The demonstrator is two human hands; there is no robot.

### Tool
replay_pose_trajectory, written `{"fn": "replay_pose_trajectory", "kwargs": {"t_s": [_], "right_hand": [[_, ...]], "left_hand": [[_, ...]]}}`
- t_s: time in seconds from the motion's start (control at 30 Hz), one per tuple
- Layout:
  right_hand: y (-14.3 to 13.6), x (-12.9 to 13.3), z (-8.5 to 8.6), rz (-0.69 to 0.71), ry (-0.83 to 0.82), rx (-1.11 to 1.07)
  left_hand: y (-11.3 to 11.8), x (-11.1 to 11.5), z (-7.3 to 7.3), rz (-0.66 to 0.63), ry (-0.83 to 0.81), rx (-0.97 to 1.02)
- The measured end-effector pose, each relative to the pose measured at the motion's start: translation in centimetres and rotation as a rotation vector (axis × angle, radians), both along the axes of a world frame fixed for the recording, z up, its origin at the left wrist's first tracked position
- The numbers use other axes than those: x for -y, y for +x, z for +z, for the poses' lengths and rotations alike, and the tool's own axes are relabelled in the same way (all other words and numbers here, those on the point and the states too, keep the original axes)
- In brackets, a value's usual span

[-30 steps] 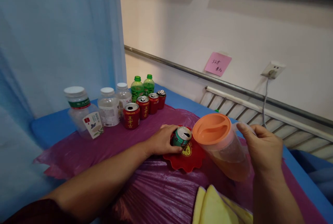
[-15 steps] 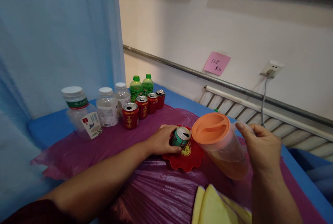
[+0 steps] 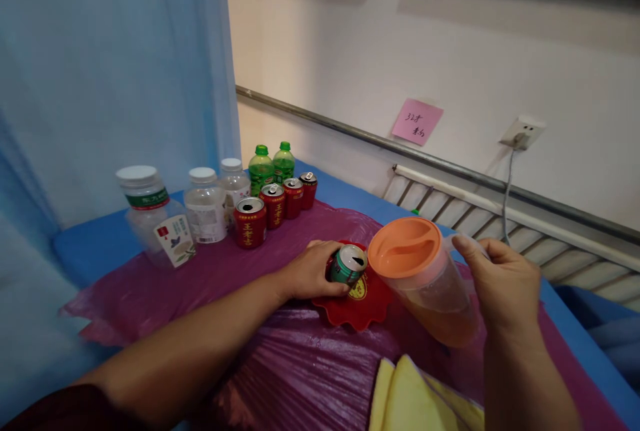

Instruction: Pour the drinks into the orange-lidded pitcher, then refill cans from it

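Note:
My left hand is closed round a green can with an open top, over a red scalloped mat. My right hand grips the handle of a clear pitcher, its fingers wrapped round it. The pitcher has an orange lid and holds brownish liquid. It tilts toward the can, with its spout side close to the can's rim. No stream of liquid can be made out between them.
Several red cans stand left of the mat, with clear white-capped bottles and green bottles nearby. A yellow cloth lies in front on purple plastic sheeting. Behind are a radiator and a wall.

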State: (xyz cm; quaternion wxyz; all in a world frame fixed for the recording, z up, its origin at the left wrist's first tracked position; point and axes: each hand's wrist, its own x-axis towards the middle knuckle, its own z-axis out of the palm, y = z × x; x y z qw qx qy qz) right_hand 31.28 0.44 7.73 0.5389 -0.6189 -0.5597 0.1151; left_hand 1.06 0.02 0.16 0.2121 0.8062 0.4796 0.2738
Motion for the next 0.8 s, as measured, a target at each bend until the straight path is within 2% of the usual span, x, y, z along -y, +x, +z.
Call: {"fn": "replay_pose_trajectory", "kwargs": {"t_s": [0.8], "right_hand": [[0.22,0.06,-0.06,0.004,0.007,0.034]], "left_hand": [[0.06,0.12,-0.07,0.006,-0.016,-0.002]]}}
